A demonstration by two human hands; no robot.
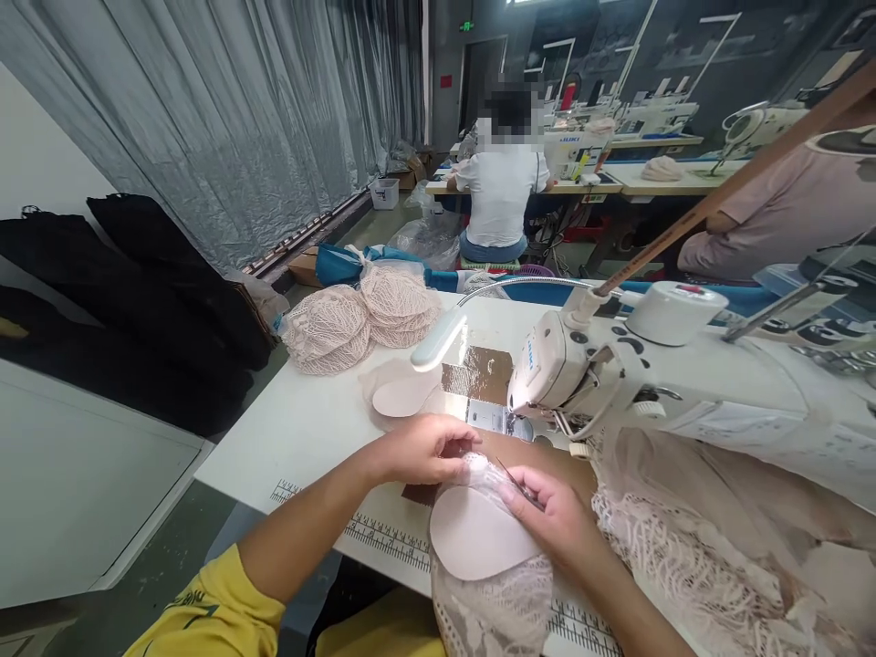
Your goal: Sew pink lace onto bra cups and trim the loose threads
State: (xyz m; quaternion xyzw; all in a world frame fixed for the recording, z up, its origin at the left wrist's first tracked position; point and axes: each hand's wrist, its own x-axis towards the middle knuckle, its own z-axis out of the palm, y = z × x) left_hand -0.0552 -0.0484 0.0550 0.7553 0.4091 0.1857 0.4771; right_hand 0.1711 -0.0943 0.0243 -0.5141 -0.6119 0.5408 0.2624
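My left hand [421,449] is closed, pinching the edge of a piece of white lace [483,474] on the sewing table [301,429]. A pale pink foam bra cup [475,538] lies under the lace at the table's front edge. My right hand [557,516] rests on the cup's right side, fingers closed on a thin dark pointed tool [515,482], perhaps small snips. Both hands sit just in front of the white sewing machine [657,374] and its needle plate [489,415].
Two stacks of lace-covered cups [362,319] sit at the table's far left, a single foam cup [403,397] nearer. A heap of lace fabric [698,538] fills the right. A lamp [438,342] overhangs the plate. Other people sit at machines behind; a curtain hangs left.
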